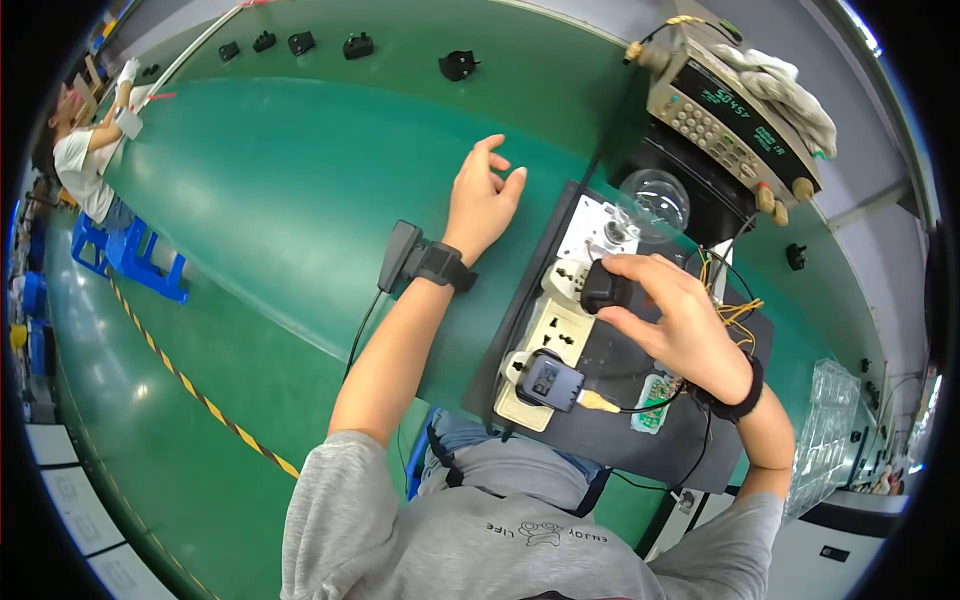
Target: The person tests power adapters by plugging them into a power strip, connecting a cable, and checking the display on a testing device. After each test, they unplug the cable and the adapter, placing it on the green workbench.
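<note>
My right hand grips a black plug adapter between thumb and fingers, right at the upper sockets of a cream power strip. Whether its pins sit in the socket is hidden. Lower on the strip, a dark charger with a small display is plugged in, and a yellow-ended cable runs from it. My left hand hovers over the green table with fingers apart and nothing in them. A black band with a boxy device is on my left wrist. Beyond the strip, a clear glass bulb stands in a white-plated holder.
A bench meter with gloves on top stands at the far right. Loose yellow wires and a green circuit board lie on the dark board. Several black plugs line the far edge. Another person works at far left, near a blue stool.
</note>
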Demonstrator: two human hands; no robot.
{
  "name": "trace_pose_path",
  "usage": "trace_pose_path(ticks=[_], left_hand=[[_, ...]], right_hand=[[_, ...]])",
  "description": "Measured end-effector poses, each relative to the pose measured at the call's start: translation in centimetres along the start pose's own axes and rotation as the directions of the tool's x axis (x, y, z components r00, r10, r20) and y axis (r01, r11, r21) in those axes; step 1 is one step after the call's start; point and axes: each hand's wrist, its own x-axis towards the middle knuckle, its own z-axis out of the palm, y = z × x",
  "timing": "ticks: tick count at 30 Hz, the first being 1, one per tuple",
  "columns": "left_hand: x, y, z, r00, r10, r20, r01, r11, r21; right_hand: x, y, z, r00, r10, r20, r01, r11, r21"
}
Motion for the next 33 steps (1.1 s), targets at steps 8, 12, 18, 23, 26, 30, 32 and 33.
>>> trace_pose_path(ticks=[8,12,18,23,26,30,32,33], left_hand=[[-0.4,2.6,-0.8,0.997,-0.036,0.069,0.039,0.999,-0.034],[-0.4,2.7,-0.6,0.997,0.053,0.062,-0.051,0.998,-0.035],[-1.1,3.7,-0.9,0.977,0.163,0.134,-0.136,0.972,-0.191],[-6.9,5.5,-5.3,0.751,0.409,0.518,-0.214,0.894,-0.395],[-9.2,8.0,-5.6,0.628,0.339,0.700,-0.152,0.936,-0.316],[-10.2,8.6,-5.8,0.583,0.269,0.767,-0.226,0.960,-0.165],[-10.5,8.5,-5.8,0.576,0.264,0.774,-0.266,0.956,-0.128],[-10.6,8.4,-5.7,0.594,0.268,0.758,-0.249,0.958,-0.143]], right_hand=[[2.5,-2.4,0.3,0.993,-0.028,0.112,0.057,0.961,-0.271],[3.3,-2.2,1.0,0.984,-0.012,0.179,0.072,0.940,-0.334],[2.4,0.0,0.6,0.992,-0.083,0.097,0.098,0.981,-0.167],[-4.5,-1.9,0.5,0.989,0.074,-0.130,-0.102,0.968,-0.229],[-7.1,-3.0,0.9,0.975,0.130,0.182,-0.113,0.988,-0.101],[-7.9,-1.2,0.9,0.999,0.014,-0.038,-0.020,0.987,-0.159],[-7.3,0.7,0.6,0.976,0.099,-0.194,-0.138,0.971,-0.197],[-6.8,1.6,0.6,0.967,0.120,-0.227,-0.165,0.967,-0.193]])
